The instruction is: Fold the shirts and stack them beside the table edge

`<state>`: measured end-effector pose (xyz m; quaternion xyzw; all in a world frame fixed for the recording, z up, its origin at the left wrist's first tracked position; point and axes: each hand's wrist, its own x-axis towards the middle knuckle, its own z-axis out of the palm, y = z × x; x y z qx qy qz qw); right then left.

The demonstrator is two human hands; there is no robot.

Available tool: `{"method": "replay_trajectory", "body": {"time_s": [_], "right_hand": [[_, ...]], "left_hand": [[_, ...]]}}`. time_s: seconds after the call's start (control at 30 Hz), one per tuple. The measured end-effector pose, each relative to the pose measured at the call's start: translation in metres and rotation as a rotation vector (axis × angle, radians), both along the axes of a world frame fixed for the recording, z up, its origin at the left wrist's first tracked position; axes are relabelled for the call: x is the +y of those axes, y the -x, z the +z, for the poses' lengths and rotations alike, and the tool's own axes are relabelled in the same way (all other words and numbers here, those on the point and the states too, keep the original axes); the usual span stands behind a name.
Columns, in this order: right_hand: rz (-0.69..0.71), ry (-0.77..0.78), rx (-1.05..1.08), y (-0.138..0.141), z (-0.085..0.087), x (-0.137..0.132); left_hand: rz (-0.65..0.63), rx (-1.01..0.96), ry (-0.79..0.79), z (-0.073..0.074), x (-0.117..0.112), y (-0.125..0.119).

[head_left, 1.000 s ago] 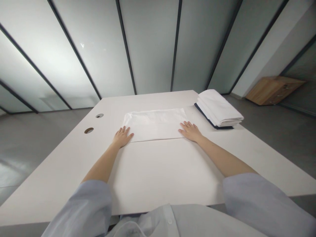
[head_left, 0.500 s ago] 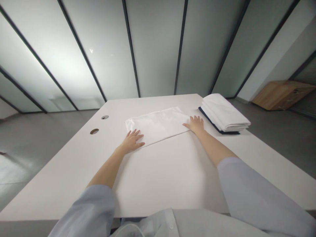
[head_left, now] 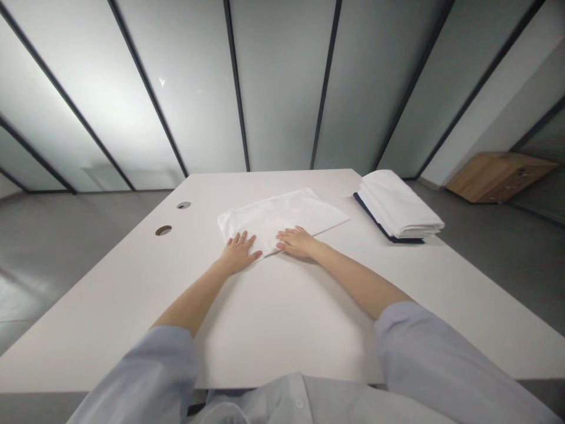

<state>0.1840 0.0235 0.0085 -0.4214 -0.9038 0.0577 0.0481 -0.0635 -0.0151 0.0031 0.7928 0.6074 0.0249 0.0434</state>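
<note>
A folded white cloth [head_left: 286, 213] lies flat on the white table, its long near edge slanting up toward the right. My left hand [head_left: 238, 253] rests on the cloth's near left corner, fingers spread and nothing gripped. Close beside it, my right hand [head_left: 296, 242] lies flat on the near edge around the middle, fingers stretched toward the left. Both palms face down, and part of the near edge is hidden beneath them.
To the right on the table [head_left: 282, 330] sits a stack of folded white cloths [head_left: 399, 203] on a dark blue folded piece [head_left: 384, 227]. Two round cable holes [head_left: 163, 230] pierce the left side. Frosted glass panels [head_left: 282, 82] stand behind, and a wooden cabinet [head_left: 494, 176] is at far right.
My right hand has slid left along the cloth's near edge, from its right corner to near the middle. My left hand has stayed on the left corner.
</note>
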Motion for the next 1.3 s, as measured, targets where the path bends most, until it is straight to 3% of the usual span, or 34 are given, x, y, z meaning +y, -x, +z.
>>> {"method": "replay_trajectory", "body": {"time_s": [0.23,0.37,0.47,0.57,0.67,0.73,0.8,0.87,0.93,1.07,1.3], "right_hand": [[-0.197,0.043,0.014,-0.034,0.002,0.033],[-0.314,0.112,0.19,-0.045,0.002,0.045],[-0.351,0.163,0.369,-0.053,0.0,0.047],[-0.28,0.122,0.507,-0.061,-0.007,0.045],[-0.325,-0.024,0.628,-0.071,-0.017,0.043],[-0.462,-0.132,0.699,-0.077,-0.022,0.043],[-0.615,-0.2,0.714,-0.084,-0.024,0.044],[-0.736,-0.213,0.676,-0.089,-0.024,0.045],[-0.812,-0.186,0.614,-0.092,-0.023,0.045],[-0.857,-0.09,0.499,-0.092,-0.022,0.041],[-0.856,-0.102,0.323,-0.085,-0.022,0.034]], "left_hand": [[-0.082,0.062,-0.001,0.021,-0.022,-0.053],[-0.257,0.038,0.042,0.036,-0.04,-0.088],[-0.385,-0.009,0.118,0.049,-0.043,-0.098],[-0.479,-0.208,0.323,0.06,-0.029,-0.089],[-0.513,-0.635,0.62,0.06,0.005,-0.07],[-0.364,-0.94,0.488,0.054,0.031,-0.055],[-0.037,-1.021,0.126,0.042,0.053,-0.04],[0.306,-0.862,-0.154,0.029,0.067,-0.024],[0.48,-0.63,-0.212,0.017,0.072,-0.012],[0.454,-0.305,-0.102,0.002,0.065,-0.004],[0.307,-0.185,-0.012,0.003,0.053,-0.019]]}}
